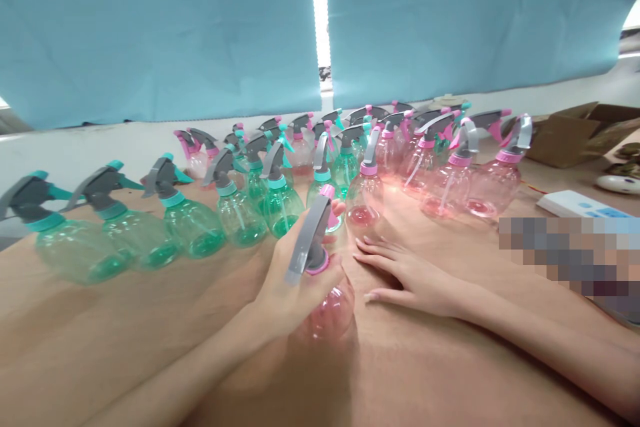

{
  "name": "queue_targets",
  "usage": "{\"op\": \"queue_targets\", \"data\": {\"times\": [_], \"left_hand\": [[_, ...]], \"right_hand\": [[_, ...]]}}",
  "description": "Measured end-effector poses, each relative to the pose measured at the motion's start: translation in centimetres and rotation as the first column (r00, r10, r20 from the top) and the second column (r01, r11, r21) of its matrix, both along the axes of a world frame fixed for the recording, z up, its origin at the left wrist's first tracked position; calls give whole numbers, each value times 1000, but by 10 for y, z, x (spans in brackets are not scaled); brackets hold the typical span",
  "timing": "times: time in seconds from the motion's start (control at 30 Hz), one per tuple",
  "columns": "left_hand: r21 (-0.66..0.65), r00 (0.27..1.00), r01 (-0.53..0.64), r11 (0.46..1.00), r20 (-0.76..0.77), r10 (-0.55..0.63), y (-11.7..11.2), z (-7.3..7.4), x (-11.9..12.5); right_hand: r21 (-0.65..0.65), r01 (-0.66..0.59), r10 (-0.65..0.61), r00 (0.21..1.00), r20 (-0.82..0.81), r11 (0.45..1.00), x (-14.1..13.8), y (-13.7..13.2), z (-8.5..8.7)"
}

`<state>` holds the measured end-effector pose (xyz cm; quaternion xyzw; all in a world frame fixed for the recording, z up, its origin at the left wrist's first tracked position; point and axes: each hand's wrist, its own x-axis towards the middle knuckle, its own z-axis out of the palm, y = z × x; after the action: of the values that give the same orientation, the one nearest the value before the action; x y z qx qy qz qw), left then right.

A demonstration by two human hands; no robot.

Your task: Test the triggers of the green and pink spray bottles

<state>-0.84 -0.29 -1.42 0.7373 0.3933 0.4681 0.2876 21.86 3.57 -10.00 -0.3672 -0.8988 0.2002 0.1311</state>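
My left hand (295, 280) is wrapped round the neck of a pink spray bottle (327, 313) with a grey trigger head, which stands on the brown table (125, 347) close in front of me. My right hand (405, 273) lies flat on the table just right of that bottle, fingers stretched out, holding nothing. Behind both hands stand several green spray bottles (193, 223) on the left and several pink spray bottles (450, 180) on the right, all upright with grey trigger heads.
A cardboard box (575, 130) sits at the far right. A white flat device (575, 203) and a white oval object (617, 183) lie near it. A blurred patch covers part of the right side. Blue curtains (150, 27) hang behind the table.
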Motion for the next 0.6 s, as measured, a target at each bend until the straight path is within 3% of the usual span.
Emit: {"op": "queue_targets", "data": {"times": [0.17,0.6], "left_hand": [[-26,999,-47,999,-16,47,-4,-1,0],[-27,1000,7,1000,-14,-7,-1,-1,-1]], "right_hand": [[15,-3,3,1000,9,1000,-1,0,0],[4,-2,2,1000,-3,1000,0,-1,1]]}}
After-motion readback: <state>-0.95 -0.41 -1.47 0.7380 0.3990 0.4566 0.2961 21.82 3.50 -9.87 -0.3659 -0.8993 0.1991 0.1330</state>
